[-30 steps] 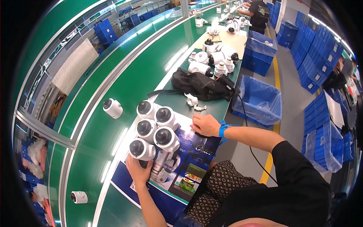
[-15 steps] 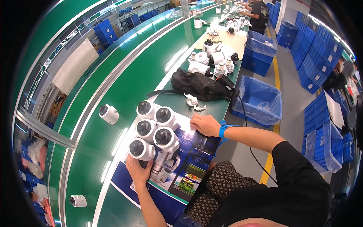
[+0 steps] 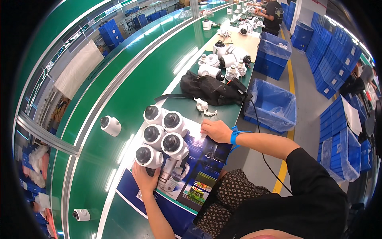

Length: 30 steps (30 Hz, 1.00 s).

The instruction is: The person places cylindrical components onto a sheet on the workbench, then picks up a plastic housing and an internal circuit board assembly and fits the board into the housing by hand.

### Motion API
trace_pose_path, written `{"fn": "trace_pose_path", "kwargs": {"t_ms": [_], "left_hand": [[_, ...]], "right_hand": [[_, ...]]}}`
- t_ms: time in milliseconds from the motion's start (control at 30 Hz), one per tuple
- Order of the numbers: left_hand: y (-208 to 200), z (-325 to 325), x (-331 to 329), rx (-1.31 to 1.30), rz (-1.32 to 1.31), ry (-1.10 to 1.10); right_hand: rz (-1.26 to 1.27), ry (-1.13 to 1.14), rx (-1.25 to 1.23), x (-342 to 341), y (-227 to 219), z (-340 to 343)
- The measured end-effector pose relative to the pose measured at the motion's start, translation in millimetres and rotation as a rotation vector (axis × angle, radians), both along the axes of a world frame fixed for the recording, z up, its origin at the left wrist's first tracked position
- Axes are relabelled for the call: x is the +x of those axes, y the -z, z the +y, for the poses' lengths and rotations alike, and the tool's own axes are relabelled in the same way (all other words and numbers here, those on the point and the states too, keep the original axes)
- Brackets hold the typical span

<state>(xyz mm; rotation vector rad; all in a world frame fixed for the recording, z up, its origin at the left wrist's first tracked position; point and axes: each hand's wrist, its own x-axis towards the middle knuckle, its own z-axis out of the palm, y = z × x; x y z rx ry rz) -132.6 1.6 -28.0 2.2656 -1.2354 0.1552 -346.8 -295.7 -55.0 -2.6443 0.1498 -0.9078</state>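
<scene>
My left hand (image 3: 145, 178) is wrapped round the lower side of a white rounded unit with a black ribbed cap (image 3: 149, 156), the nearest of several alike that stand close together. A printed sheet (image 3: 203, 174) in dark blue lies under them. Beyond that unit, two more white units (image 3: 175, 145) (image 3: 152, 135) stand side by side, their caps upward. At the far right of the sheet rests my right hand (image 3: 216, 131), its fingers bent and drawn together; what is under the fingertips is hidden. A blue band (image 3: 234, 136) circles the right wrist.
Two similar units lie on the green belt (image 3: 131, 91) to the left. Ahead are a black cloth bag (image 3: 211, 89), crumpled white tissue (image 3: 201, 105) and more white parts (image 3: 229, 61). Blue bins (image 3: 274, 105) line the right floor; a cable (image 3: 260, 133) hangs there. A co-worker (image 3: 273, 18) stands far off.
Both units on the green belt have shifted slightly toward me, the farther one also leftward. My hands and the grouped units look almost the same.
</scene>
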Motion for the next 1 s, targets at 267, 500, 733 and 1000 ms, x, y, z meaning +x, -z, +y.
{"fn": "trace_pose_path", "kwargs": {"t_ms": [267,500,733,1000], "left_hand": [[1.6,1.0,1.7,0.008,-0.002,0.003],[2.0,1.3,1.2,0.007,-0.01,-0.002],[4.5,1.7,2.3,0.018,-0.017,-0.012],[2.9,1.2,1.4,0.019,-0.002,-0.019]], "right_hand": [[0.024,-0.008,0.002,0.5,-1.0,0.2],[0.028,-0.008,0.056,-0.6,-1.4,1.4],[0.036,0.006,0.082,0.0,-0.5,1.1],[0.052,0.056,0.04,0.7,-1.9,2.8]]}}
